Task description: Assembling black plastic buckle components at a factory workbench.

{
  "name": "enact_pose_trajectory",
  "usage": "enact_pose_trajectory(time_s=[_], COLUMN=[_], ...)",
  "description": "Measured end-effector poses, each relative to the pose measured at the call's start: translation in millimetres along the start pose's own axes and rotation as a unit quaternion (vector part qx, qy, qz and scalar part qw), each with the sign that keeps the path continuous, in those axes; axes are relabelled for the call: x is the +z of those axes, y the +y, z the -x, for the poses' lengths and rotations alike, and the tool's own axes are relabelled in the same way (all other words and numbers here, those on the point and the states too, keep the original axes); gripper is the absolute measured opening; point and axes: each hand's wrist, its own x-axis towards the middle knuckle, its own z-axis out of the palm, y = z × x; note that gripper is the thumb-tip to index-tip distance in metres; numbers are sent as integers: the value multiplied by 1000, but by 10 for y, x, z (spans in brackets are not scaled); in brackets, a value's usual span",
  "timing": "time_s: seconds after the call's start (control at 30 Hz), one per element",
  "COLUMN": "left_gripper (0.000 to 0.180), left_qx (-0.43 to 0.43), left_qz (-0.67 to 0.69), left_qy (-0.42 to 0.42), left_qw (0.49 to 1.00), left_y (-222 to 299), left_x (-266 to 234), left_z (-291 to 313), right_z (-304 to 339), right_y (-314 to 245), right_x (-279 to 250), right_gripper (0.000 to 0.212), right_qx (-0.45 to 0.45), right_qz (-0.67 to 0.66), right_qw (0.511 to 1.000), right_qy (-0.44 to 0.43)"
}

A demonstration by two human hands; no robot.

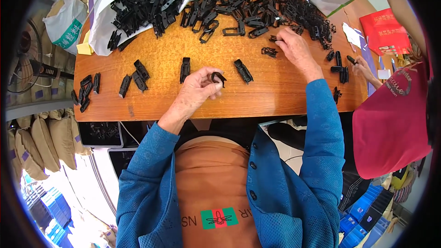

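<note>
Over the middle of the wooden table, my left hand (196, 89) pinches a small curved black plastic clip (218, 78) between thumb and fingertips. My right hand (296, 49) reaches to the front edge of the heap of small black plastic parts (303, 13), its fingers pinched around a small black part (274, 39). Just below those fingertips lies another loose black part (269, 52). On either side of my left hand, one longer black plastic piece (185, 70) and a second black piece (243, 71) rest on the wood.
A white sack (102, 23) of black parts lies open at the far left, beside a pile of black frames (218, 7). More black pieces (86, 89) sit along the left edge. At right, another person's hand (363, 68) holds a dark part near a few black pieces (340, 70).
</note>
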Motion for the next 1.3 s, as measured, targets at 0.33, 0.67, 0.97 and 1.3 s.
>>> enact_pose_trajectory(time_s=[0.33, 0.67, 0.97, 1.3], left_gripper=[31, 30, 31, 28], left_qx=[95, 120, 116, 119], left_qz=[19, 67, 89, 64], left_qy=[7, -12, 1, 20], left_qw=[995, 990, 989, 991], left_y=[-4, 52, -2, -63], left_x=[109, 125, 145, 38], left_z=[73, 198, 200, 91], right_z=[543, 675, 629, 507], right_y=[-1311, -1895, -1903, -1822], right_x=[102, 396, 418, 514], right_gripper=[18, 18, 14, 17], right_qx=[70, 57, -27, 2], right_qz=[-476, -547, -333, -387], right_qw=[860, 814, 907, 901], right_qy=[173, 188, 256, 196])
